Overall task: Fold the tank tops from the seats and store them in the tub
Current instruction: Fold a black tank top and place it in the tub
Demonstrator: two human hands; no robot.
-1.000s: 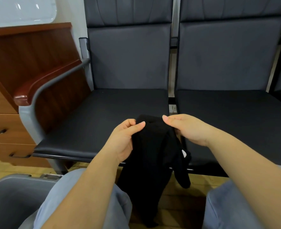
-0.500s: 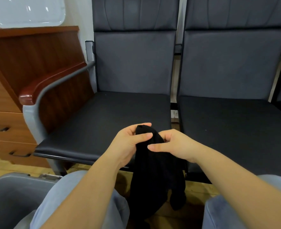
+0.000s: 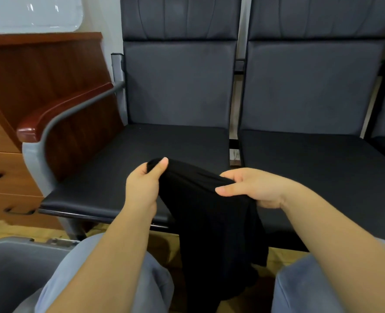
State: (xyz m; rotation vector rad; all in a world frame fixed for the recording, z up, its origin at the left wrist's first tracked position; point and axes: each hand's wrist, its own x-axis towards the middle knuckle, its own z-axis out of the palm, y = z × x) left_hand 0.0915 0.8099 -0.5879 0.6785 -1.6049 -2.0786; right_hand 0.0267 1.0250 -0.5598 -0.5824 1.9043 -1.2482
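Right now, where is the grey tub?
In the head view, the grey tub sits at the bottom-left corner on the floor, beside the person's left knee and below the seat's wooden armrest.

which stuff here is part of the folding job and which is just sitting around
Part of the job:
black tank top, held in the grip of the left hand and right hand
seats
grey tub

Just there:
wooden drawers
armrest
clear lid on the drawers
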